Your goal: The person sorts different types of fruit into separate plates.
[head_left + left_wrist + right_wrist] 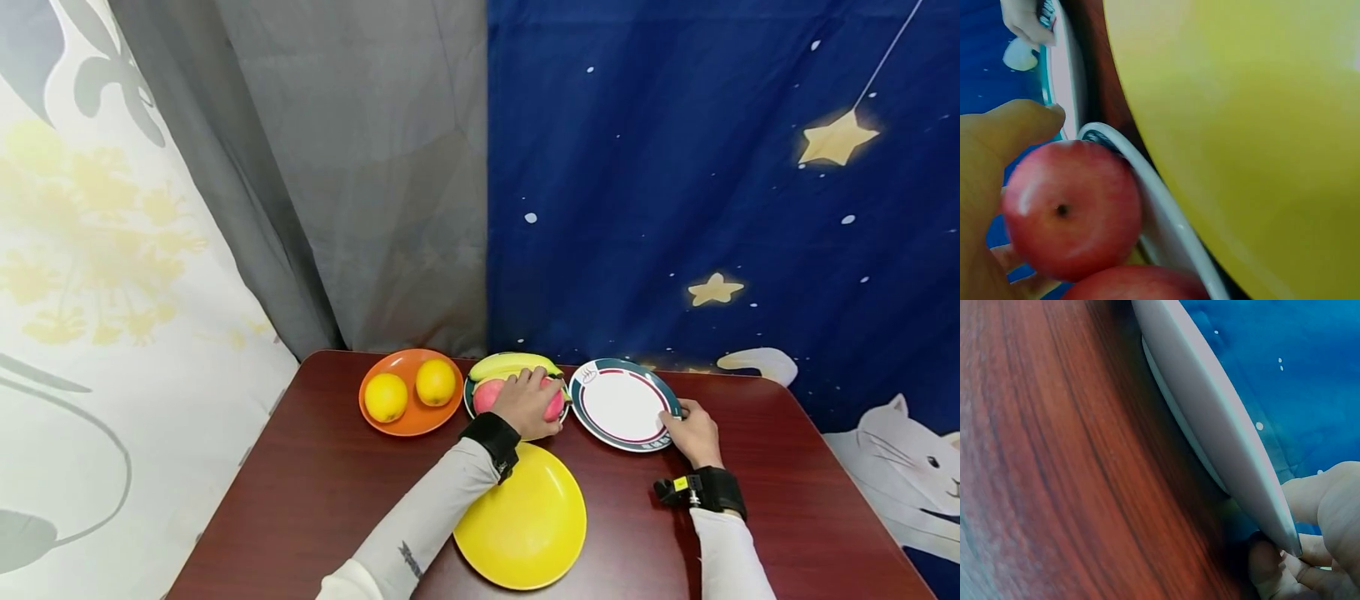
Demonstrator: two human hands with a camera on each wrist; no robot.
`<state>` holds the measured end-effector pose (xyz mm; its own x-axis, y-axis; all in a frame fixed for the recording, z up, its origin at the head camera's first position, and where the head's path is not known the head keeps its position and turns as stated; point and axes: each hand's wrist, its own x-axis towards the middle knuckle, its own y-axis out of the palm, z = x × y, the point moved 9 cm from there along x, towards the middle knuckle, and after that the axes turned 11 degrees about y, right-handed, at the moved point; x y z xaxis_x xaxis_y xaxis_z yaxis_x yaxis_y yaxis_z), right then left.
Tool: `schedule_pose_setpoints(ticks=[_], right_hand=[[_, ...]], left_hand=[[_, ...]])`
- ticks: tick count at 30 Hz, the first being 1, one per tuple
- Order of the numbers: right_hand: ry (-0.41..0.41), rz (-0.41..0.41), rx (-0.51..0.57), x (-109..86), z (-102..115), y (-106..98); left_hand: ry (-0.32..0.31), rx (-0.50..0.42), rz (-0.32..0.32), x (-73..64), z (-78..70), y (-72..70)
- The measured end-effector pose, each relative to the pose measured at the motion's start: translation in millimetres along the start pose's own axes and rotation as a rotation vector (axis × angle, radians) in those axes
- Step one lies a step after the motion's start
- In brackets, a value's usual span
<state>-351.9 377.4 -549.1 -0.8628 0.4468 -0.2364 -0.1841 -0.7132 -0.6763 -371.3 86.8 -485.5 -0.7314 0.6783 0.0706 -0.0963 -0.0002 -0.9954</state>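
Observation:
My left hand [527, 406] reaches over a plate of fruit and grips a red apple [1079, 212], thumb on one side and fingers round the other. A second red apple [487, 395] lies beside it, and yellow bananas [510, 364] are behind. The rim of this fruit plate [1166, 212] shows pale in the left wrist view. My right hand [693, 435] pinches the near right edge of a white plate with a dark green rim [626, 404]. In the right wrist view that plate [1210, 406] is seen edge-on, slightly above or on the wood; its contact is partly hidden.
A large yellow plate [525, 525] stands in front of the fruit plate, under my left forearm. To the left, an orange plate [405, 427] bears two yellow round fruits [386, 397]. All stand on a dark red-brown table [300, 500], with curtains [637, 167] behind its far edge.

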Motion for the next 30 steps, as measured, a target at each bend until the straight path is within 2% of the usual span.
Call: schedule_pose_setpoints(ticks=[4, 10, 16, 20, 23, 26, 28, 30], right_hand=[[-0.011, -0.003, -0.004, 0.7, 0, 1], [-0.032, -0.014, 0.001, 0.0, 3, -1], [-0.037, -0.021, 0.007, -1.2, 4, -3], [-0.038, -0.021, 0.011, -2.1, 1, -4], [-0.033, -0.016, 0.007, -3.1, -3, -3], [-0.031, -0.007, 0.002, -3.6, -5, -1], [-0.034, -0.006, 0.0, -3.5, -4, 1], [-0.044, -0.014, 0.002, -3.4, -1, 1]], left_hand=[[0.0, 0.047, 0.011, 4.2, -1.6, 2.8], [0.015, 0.077, -0.019, 6.4, -3.3, 0.0], [0.069, 0.052, -0.058, 10.2, -7.7, -4.4], [0.115, -0.004, -0.116, 15.1, -18.2, -21.3], [0.154, -0.076, -0.161, 17.9, -32.2, -45.2], [0.193, -0.143, -0.171, 22.9, -47.7, -67.8], [0.216, -0.181, -0.174, 29.9, -56.7, -76.8], [0.227, -0.202, -0.178, 39.7, -63.2, -78.6]])
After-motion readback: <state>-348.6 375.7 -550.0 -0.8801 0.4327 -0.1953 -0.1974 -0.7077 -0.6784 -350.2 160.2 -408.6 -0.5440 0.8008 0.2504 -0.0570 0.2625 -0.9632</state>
